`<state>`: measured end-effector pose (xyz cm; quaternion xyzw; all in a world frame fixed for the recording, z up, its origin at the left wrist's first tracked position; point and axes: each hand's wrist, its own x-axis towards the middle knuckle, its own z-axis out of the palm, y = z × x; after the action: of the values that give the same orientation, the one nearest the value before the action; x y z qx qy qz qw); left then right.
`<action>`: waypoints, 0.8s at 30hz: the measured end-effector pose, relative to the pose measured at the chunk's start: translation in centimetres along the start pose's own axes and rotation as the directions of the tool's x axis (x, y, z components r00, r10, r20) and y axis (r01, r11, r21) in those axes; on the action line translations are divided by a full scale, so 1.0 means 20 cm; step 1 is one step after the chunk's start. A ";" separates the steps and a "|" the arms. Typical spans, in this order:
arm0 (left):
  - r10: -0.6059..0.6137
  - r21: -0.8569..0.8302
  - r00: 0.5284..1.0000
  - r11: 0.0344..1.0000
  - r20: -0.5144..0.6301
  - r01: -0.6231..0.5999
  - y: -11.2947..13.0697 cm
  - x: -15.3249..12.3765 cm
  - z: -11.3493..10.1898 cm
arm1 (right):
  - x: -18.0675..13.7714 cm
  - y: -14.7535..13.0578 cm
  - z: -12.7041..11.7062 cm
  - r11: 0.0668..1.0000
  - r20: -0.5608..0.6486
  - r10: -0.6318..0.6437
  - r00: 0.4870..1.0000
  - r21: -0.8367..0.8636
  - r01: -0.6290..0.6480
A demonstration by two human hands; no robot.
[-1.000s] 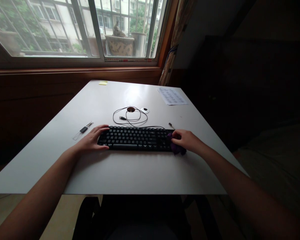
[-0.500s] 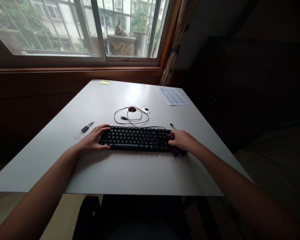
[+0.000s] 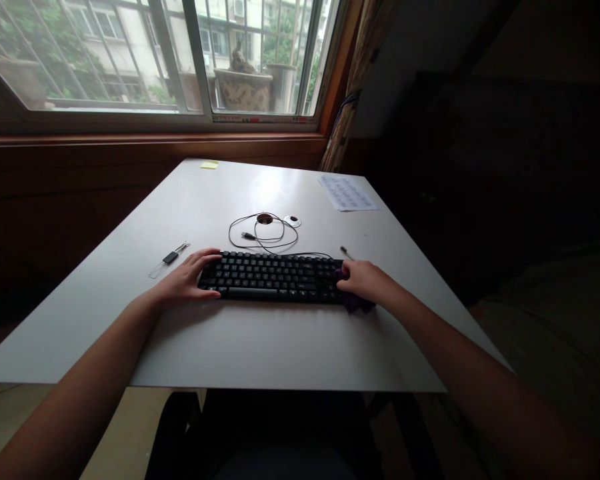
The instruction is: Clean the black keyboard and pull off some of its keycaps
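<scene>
A black keyboard (image 3: 273, 277) lies across the middle of a white table (image 3: 260, 340). My left hand (image 3: 185, 280) grips the keyboard's left end, thumb at the front edge and fingers along the back. My right hand (image 3: 365, 280) rests on the right end of the keyboard, closed on a dark purple cloth (image 3: 357, 303) that sticks out beneath the palm. The keyboard's black cable (image 3: 263, 233) lies coiled just behind it, with its USB plug loose on the table.
A small keycap puller tool (image 3: 169, 259) lies left of the keyboard. A small dark pen-like item (image 3: 345, 252) sits behind my right hand. A printed sheet (image 3: 347, 192) and a yellow sticky note (image 3: 209, 165) lie near the table's back edge, under the window.
My right hand with the cloth has shifted slightly left over the keyboard's right end. My left hand stays where it was.
</scene>
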<state>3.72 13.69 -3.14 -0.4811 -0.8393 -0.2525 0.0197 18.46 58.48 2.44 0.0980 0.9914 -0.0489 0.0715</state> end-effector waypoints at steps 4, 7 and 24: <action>0.004 -0.005 1.000 1.000 -0.001 -0.004 0.00 0.00 0.00 | 0.01 0.01 0.01 1.000 0.005 -0.007 1.000 -0.003 0.007; 0.003 -0.012 1.000 1.000 -0.005 -0.003 0.00 0.00 0.00 | 0.01 0.00 0.00 1.000 0.028 0.001 1.000 -0.021 -0.001; -0.005 -0.014 1.000 1.000 -0.005 0.005 0.01 0.00 0.00 | -0.01 -0.07 -0.04 0.993 0.050 0.026 0.998 -0.117 -0.020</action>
<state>3.78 13.77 -3.04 -0.4784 -0.8387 -0.2594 0.0177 18.29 57.17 3.40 0.1038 0.9892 0.0075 0.1030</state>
